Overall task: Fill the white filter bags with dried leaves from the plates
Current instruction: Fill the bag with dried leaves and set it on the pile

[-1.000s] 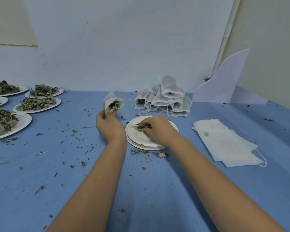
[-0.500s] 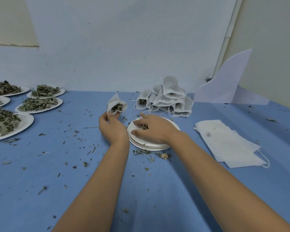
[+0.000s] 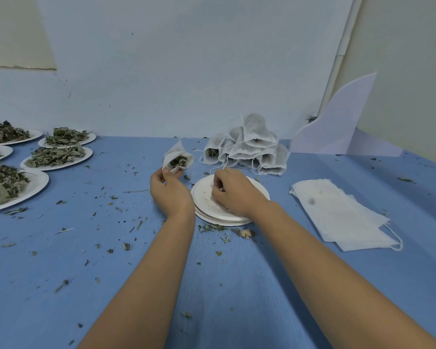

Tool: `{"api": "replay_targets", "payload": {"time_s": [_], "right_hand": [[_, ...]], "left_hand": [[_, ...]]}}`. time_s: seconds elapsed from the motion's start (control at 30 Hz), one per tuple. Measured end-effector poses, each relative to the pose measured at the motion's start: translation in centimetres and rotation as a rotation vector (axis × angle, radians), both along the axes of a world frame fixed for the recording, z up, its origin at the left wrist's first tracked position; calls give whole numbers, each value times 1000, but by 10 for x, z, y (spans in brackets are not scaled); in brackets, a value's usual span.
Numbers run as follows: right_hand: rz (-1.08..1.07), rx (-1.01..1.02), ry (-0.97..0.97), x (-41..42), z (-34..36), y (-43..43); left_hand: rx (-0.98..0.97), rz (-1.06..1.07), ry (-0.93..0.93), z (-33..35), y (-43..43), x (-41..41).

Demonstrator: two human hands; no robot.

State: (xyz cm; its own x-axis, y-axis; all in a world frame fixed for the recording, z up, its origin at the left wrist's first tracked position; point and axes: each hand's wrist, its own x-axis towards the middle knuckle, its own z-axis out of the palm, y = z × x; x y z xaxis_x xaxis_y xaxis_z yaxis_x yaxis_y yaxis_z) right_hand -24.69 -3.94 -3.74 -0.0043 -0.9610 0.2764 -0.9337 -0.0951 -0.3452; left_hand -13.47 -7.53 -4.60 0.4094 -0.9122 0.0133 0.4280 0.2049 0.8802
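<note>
On the blue table (image 3: 111, 248), centre | left hand (image 3: 170, 195) grip: pinching a white filter bag (image 3: 176, 149) by its lower edge, just left of the stacked plates (image 3: 202, 197) | bag: long axis tilted up and away, open mouth toward the camera, dried leaves (image 3: 178, 161) inside | right hand (image 3: 233, 191) grip: fingers curled over top plate, contents cannot be told

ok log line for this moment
left hand: holds part-filled filter bag | right hand: curled over top plate | grip contents: hidden

view: head-worn | faces: forward, down onto blue table (image 3: 61, 285) | range: near | background: wall (image 3: 186, 71)
</note>
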Motion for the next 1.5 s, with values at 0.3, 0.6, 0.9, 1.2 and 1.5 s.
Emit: {"api": "replay_targets", "payload": {"time_s": [0.3,0.6,0.9,1.2,1.5], "right_hand": [[-1,0,87,-9,12,5],[-378,-112,-126,-22,29,26],[-526,212,185,11,9,17],[-484,284,343,21,8,7],[-182,249,373,26,13,8]], "left_hand": [[12,-5,-9,-1,0,0],[25,-14,-66,-2,0,-3],[32,-11,-86,-4,0,-1],[28,-14,-95,-5,-1,-2],[29,-8,-98,-6,-2,-2]]}}
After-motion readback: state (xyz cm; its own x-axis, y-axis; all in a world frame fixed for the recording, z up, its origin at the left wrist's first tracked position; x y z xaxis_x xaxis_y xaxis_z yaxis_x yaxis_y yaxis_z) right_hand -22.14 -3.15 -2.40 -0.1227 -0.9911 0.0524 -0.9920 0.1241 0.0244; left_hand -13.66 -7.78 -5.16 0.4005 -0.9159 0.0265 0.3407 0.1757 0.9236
